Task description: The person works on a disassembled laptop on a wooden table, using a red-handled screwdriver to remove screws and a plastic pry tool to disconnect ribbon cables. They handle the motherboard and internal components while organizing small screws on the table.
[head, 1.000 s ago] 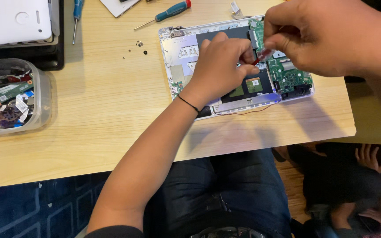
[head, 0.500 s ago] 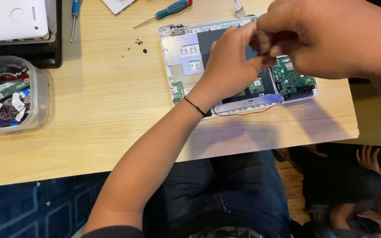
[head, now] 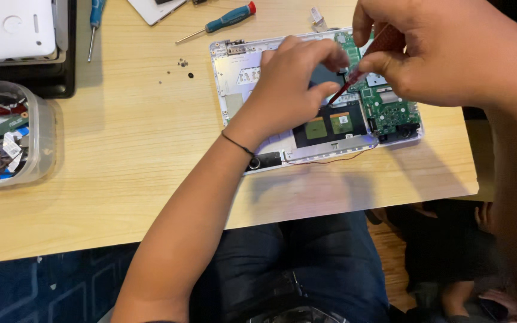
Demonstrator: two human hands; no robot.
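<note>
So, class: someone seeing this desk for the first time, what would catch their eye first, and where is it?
Most striking is the opened laptop base at the table's far edge, its green circuit board exposed. Over it, the right hand holds a red-handled tool tip-down beside the left hand. A clear tub of spare parts sits at the left.

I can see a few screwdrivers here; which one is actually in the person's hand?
The red-handled screwdriver, held in the right hand over the open laptop. The two blue-handled ones lie untouched on the table.

Hands [head: 354,78] probing opened laptop [head: 315,98]
</note>
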